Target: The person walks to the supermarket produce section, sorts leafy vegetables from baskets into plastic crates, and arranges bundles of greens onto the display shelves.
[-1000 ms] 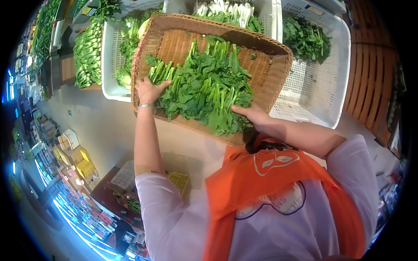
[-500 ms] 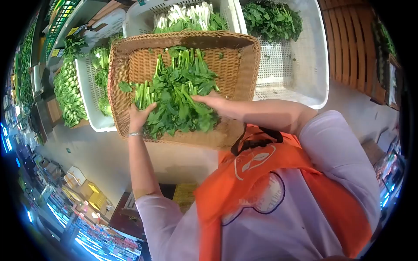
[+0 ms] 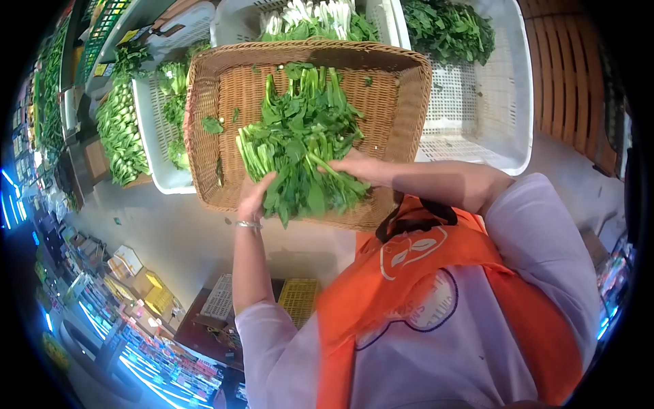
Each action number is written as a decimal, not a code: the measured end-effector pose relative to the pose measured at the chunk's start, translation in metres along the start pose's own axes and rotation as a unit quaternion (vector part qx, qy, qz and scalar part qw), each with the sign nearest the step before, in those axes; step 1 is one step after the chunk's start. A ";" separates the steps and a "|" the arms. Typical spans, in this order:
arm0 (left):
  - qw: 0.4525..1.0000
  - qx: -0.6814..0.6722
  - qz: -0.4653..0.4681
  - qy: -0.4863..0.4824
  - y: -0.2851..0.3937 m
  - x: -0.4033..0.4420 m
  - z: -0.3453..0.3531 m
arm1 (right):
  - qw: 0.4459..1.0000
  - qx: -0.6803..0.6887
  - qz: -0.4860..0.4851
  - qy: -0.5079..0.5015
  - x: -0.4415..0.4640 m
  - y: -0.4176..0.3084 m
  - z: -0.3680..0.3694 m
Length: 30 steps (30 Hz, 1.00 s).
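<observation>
Leafy greens (image 3: 310,146) with pale cut stems lie bunched in a brown wicker basket (image 3: 388,102). My left hand (image 3: 256,193) grips the near left side of the bunch, with the thumb on top and the other fingers hidden by leaves. On the right, my right hand (image 3: 355,167) closes on the same greens, its fingers partly under the leaves. More stems of the heap point toward the far side of the basket. A loose leaf (image 3: 212,125) rests on the wicker at the left.
Behind the basket, a white crate (image 3: 231,24) holds white-stemmed greens. Another white crate (image 3: 507,102) at the right has dark leafy greens (image 3: 449,31) at its far end. Left are a white crate (image 3: 146,129) and a pile of bok choy (image 3: 121,136). A slatted wooden surface (image 3: 565,75) stands far right.
My left hand has moved right, toward my right hand, drawing the left stems in closer. The loose leaf now lies apart from the bunch. The whole view has shifted slightly.
</observation>
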<state>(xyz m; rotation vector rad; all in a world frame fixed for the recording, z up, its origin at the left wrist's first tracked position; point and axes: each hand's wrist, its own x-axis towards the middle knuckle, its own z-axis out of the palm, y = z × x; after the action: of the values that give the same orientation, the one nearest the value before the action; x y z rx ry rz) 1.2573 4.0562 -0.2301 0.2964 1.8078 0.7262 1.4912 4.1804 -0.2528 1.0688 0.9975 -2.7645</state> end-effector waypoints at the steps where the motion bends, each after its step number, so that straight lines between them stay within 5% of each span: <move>1: 1.000 -0.022 0.010 -0.002 -0.005 -0.005 -0.002 | 1.000 0.009 -0.005 -0.014 -0.004 0.003 0.001; 4: 0.994 -0.099 0.034 -0.033 -0.012 -0.026 -0.006 | 0.997 0.018 -0.056 -0.054 -0.019 0.010 0.007; 7: 0.992 -0.124 -0.010 0.005 -0.044 -0.046 -0.018 | 0.983 -0.116 -0.127 -0.058 -0.030 0.020 0.001; 11: 0.983 -0.153 0.080 0.067 -0.006 -0.098 0.012 | 0.939 -0.315 -0.119 0.070 -0.067 -0.012 0.008; 15: 0.976 -0.119 0.167 0.075 0.035 -0.124 0.050 | 0.969 -0.141 -0.198 -0.046 -0.090 -0.034 -0.009; 16: 0.975 -0.118 0.170 0.083 0.042 -0.127 0.059 | 0.954 -0.111 -0.277 -0.017 -0.095 -0.037 -0.011; 20: 0.978 -0.076 0.180 0.078 0.061 -0.115 0.086 | 0.970 -0.086 -0.228 0.016 -0.135 -0.058 -0.045; 23: 0.976 -0.091 0.188 0.065 0.092 -0.104 0.132 | 0.958 -0.041 -0.278 0.056 -0.159 -0.066 -0.078; 30: 0.967 -0.093 0.224 -0.078 0.192 -0.068 0.277 | 0.935 -0.049 -0.330 0.124 -0.210 -0.114 -0.203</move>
<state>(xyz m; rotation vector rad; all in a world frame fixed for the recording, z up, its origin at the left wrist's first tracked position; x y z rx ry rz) 1.5086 4.2619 -0.1165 0.6308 1.5228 1.1465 1.7477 4.3430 -0.1754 1.2810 1.8020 -3.0502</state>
